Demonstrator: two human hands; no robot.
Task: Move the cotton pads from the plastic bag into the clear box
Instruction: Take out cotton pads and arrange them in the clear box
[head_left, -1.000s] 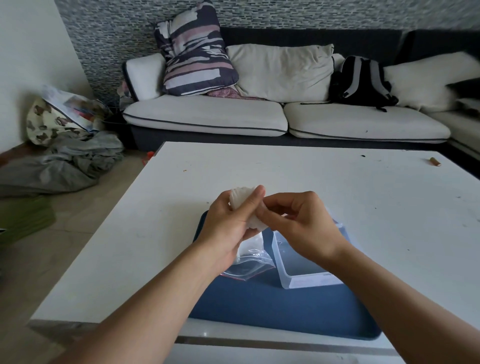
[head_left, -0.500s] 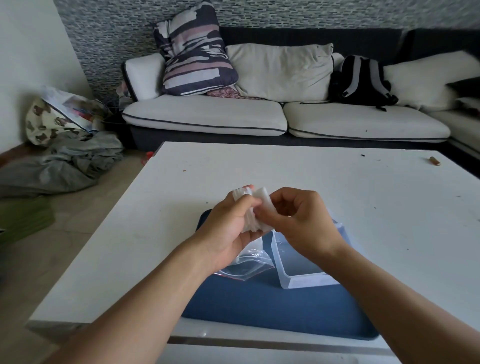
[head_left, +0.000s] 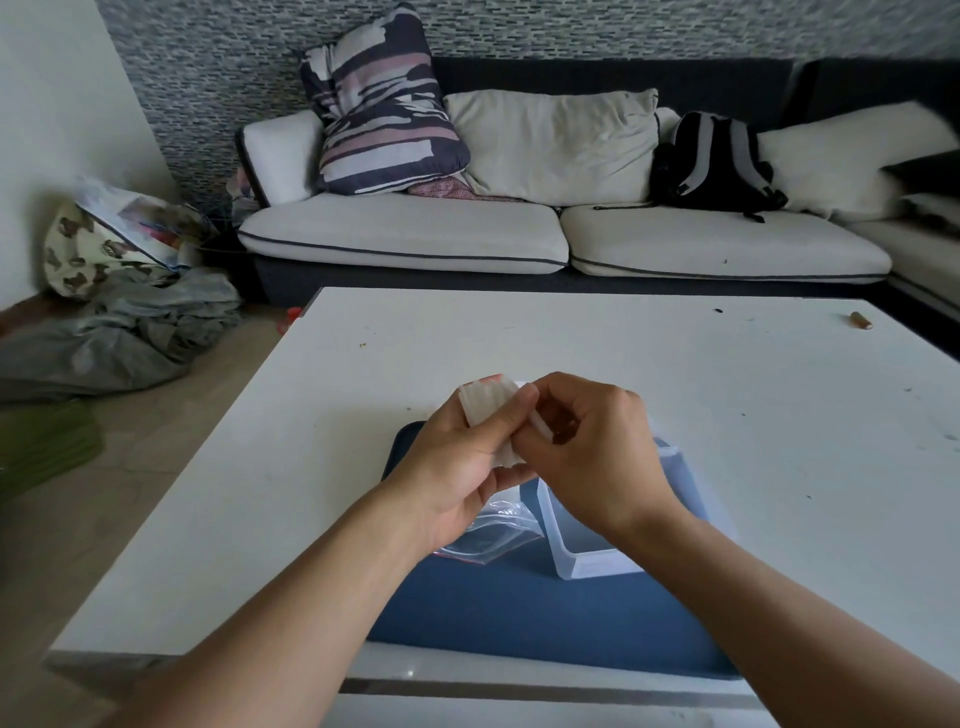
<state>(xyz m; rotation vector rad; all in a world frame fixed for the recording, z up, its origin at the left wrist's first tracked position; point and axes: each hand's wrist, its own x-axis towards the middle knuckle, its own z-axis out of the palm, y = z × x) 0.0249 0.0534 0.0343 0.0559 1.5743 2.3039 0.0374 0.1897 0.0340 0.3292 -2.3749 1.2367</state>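
Cotton pads (head_left: 487, 410) gripped as a stack btwn left hand (head_left: 457, 467) fingers (head_left: 511, 415) and right hand (head_left: 592, 452) fingers, both curled on it. Held just above clear box (head_left: 587, 561), prob. for a short drop; plastic bag (head_left: 493, 535) slack under left fingers.

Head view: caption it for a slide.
Both hands, left and right, hold cotton pads above the clear box.

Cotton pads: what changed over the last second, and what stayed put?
The cotton pads came further up out of the left hand, and the right hand now pinches their edge. The plastic bag, clear box and blue mat stayed.
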